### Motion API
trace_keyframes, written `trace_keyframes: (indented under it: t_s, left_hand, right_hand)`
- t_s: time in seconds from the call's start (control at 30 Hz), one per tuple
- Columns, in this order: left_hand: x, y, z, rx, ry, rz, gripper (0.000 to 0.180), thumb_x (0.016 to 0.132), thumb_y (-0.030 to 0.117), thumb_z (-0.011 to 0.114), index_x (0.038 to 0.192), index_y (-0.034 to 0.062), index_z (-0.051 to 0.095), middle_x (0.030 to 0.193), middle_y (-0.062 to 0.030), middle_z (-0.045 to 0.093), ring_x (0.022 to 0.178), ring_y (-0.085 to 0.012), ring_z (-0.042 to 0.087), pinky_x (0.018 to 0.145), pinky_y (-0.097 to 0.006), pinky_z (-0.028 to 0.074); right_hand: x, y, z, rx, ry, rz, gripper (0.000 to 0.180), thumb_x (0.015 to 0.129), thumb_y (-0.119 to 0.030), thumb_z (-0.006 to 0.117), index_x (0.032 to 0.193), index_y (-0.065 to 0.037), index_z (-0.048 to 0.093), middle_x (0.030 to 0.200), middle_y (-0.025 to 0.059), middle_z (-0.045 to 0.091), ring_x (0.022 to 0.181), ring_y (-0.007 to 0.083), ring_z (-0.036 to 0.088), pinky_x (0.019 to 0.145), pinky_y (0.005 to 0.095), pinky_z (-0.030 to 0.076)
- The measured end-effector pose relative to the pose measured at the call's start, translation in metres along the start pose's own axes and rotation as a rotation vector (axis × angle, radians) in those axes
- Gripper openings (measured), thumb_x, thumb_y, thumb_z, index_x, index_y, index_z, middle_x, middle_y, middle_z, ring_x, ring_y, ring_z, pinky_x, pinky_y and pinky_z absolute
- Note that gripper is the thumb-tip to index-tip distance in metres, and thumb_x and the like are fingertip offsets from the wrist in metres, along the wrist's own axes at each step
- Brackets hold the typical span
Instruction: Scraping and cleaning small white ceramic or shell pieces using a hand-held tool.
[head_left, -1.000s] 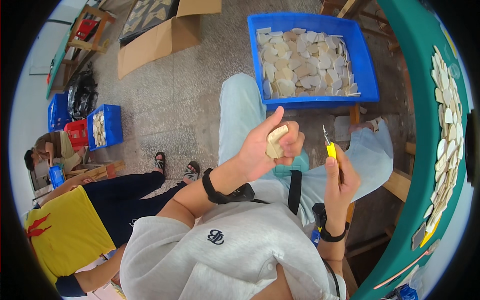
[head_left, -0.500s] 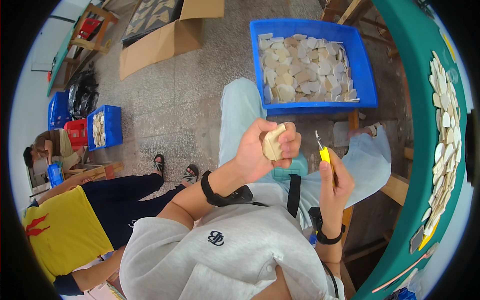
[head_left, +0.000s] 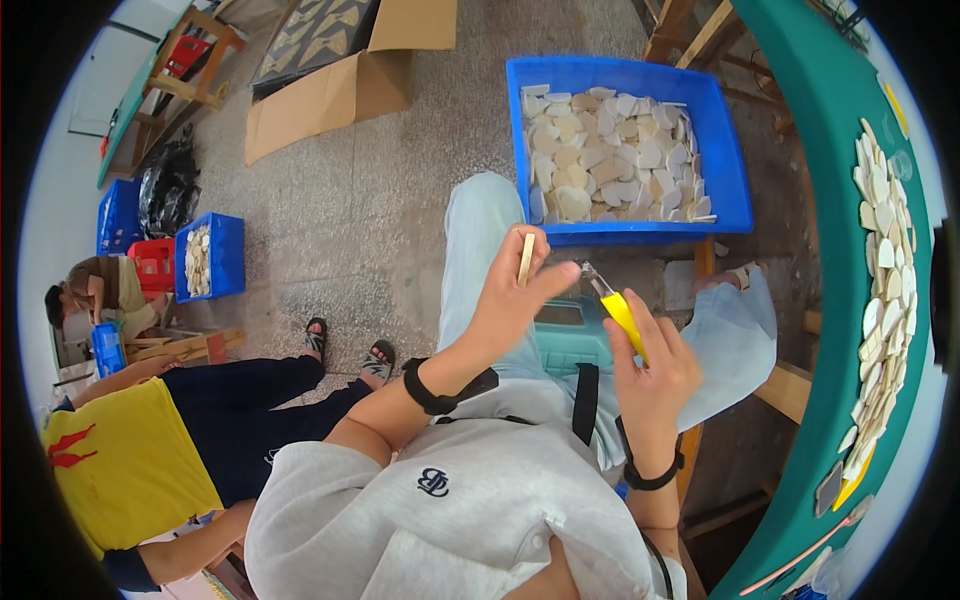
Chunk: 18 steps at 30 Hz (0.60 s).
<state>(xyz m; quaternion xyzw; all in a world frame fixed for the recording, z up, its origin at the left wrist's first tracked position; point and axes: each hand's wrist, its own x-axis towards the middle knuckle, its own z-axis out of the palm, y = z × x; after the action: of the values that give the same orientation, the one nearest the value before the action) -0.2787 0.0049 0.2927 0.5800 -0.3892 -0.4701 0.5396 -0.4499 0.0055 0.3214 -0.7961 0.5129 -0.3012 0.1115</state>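
Observation:
My left hand (head_left: 503,300) is closed on a flat cream-coloured piece (head_left: 526,258), which stands edge-on between the fingers; its broad faces are mostly hidden. The left thumb stretches out to the right, away from the piece. In my right hand (head_left: 655,365) is a craft knife (head_left: 624,318) with a yellow handle and slim metal tip. That tip points up and left, close to my left thumb; whether they touch I cannot tell. Both hands are above my lap, nearer to me than a blue bin (head_left: 640,233) full of similar flat cream and tan pieces.
A green table (head_left: 790,490) on my right bears a long heap of pale pieces (head_left: 880,300) and a phone (head_left: 828,488). An open cardboard box (head_left: 300,115) lies far left. A person in a yellow shirt (head_left: 140,460) is at my left, another sits beyond, near a smaller blue bin (head_left: 225,255).
My left hand has turned the piece from face-on to edge-on and extended its thumb. My right hand has tilted the craft knife leftward, bringing its tip near that thumb.

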Motion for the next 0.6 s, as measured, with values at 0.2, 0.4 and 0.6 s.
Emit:
trace_keyframes:
  t_s: [0.2, 0.4, 0.6]
  left_hand:
    - [0.01, -0.003, -0.017, -0.707, -0.263, -0.441, 0.033, 0.09, 0.042, 0.036, 0.072, 0.0139, 0.04, 0.069, 0.0023, 0.037, 0.064, -0.0091, 0.036, 0.054, -0.023, 0.03]
    - [0.009, 0.0, -0.015, -0.941, -0.344, -0.568, 0.037, 0.092, 0.039, 0.036, 0.064, 0.0146, 0.035, 0.066, 0.0025, 0.036, 0.062, -0.0099, 0.036, 0.051, -0.023, 0.03]
    - [0.008, 0.002, -0.013, -1.001, -0.387, -0.594, 0.043, 0.094, 0.043, 0.029, 0.062, 0.0147, 0.033, 0.065, 0.0004, 0.033, 0.062, -0.0139, 0.033, 0.053, -0.026, 0.03]
  right_hand:
    - [-0.007, 0.003, -0.001, 0.152, -0.013, 0.136, 0.032, 0.074, -0.014, 0.073, 0.105, -0.011, 0.066, 0.065, 0.0036, 0.055, 0.051, 0.0167, 0.05, 0.047, 0.0271, 0.038]
    - [-0.009, 0.003, -0.004, 0.277, -0.042, 0.207, 0.028, 0.077, -0.012, 0.07, 0.104, -0.008, 0.065, 0.066, 0.0057, 0.056, 0.052, 0.0176, 0.05, 0.048, 0.0267, 0.038]
    - [-0.012, 0.003, -0.009, 0.517, -0.063, 0.362, 0.027, 0.079, -0.01, 0.069, 0.105, -0.003, 0.064, 0.076, 0.0095, 0.061, 0.061, 0.0145, 0.054, 0.056, 0.0258, 0.042]
